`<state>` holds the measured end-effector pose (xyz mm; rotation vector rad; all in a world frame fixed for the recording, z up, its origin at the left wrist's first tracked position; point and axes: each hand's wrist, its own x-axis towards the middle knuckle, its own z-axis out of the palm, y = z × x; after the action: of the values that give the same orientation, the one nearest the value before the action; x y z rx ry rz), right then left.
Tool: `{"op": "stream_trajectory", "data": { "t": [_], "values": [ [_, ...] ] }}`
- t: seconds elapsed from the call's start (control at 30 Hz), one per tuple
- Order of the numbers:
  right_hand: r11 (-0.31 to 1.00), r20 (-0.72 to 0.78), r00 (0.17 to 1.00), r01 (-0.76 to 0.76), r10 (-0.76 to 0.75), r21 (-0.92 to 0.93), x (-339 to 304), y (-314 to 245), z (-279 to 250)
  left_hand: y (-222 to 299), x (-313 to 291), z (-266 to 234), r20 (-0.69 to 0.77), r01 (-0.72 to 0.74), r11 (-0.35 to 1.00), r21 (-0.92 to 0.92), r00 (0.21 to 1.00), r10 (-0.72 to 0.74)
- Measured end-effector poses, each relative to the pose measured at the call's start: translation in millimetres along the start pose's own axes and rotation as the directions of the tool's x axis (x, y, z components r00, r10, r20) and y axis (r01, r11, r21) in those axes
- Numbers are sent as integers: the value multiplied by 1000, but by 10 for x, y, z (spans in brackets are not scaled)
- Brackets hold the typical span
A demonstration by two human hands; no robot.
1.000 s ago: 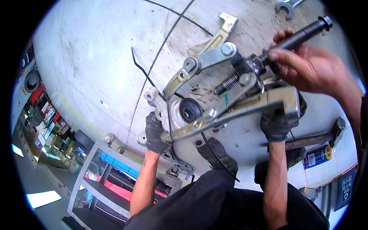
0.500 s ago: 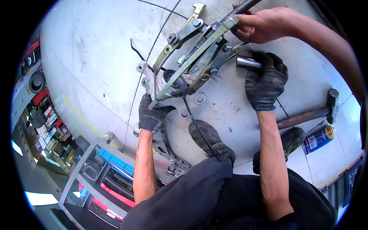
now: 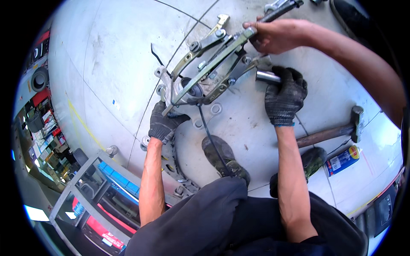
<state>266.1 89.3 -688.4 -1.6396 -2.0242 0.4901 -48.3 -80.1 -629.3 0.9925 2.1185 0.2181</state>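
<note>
A puller (image 3: pixel 213 64) with long metal jaws and bolted links straddles a cast metal suspension part (image 3: pixel 163 75) with a round dark bushing (image 3: pixel 191 88). My left hand (image 3: pixel 164 123), in a dark knit glove, is closed on the lower side of the cast part beside a jaw tip, its thumb pointing right; some fingers are hidden. My right hand (image 3: pixel 287 97), gloved alike, grips a chrome socket (image 3: pixel 268 77) right of the puller. Another person's bare hand (image 3: pixel 277 36) holds the puller's upper end by a dark bar (image 3: pixel 279 11).
A hammer (image 3: pixel 326 135) and a blue spray can (image 3: pixel 343 160) lie on the floor at right. My shoe (image 3: pixel 224 155) is close below the puller, with a thin dark rod (image 3: pixel 211 138) across it. A metal frame with a blue tray (image 3: pixel 119 179) stands lower left.
The view has shifted, so most things appear slightly further left. More of the dark bar's end shows at the top. Both my hands keep their holds.
</note>
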Motion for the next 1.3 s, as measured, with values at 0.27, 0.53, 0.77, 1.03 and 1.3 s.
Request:
{"op": "stream_trajectory", "data": {
  "t": [0.27,0.53,0.77,1.03,1.3],
  "values": [
    [997,58,996,-69,67,27,-65,-19,18,114,4,-41,-39,34,999,4,999,-34],
    [991,72,988,-136,134,19,-27,-64,-37,224,31,-60,-50,-27,995,98,998,32],
    [990,37,993,-118,115,75,-175,-111,-38,-10,15,-18,-32,-29,999,22,999,29],
    [989,36,991,-134,132,54,-180,-126,-43,130,20,-56,-45,-30,992,121,998,36],
    [983,70,984,-169,164,69,-205,-180,-34,128,7,-99,-69,-18,996,92,997,24]
  ]
}}
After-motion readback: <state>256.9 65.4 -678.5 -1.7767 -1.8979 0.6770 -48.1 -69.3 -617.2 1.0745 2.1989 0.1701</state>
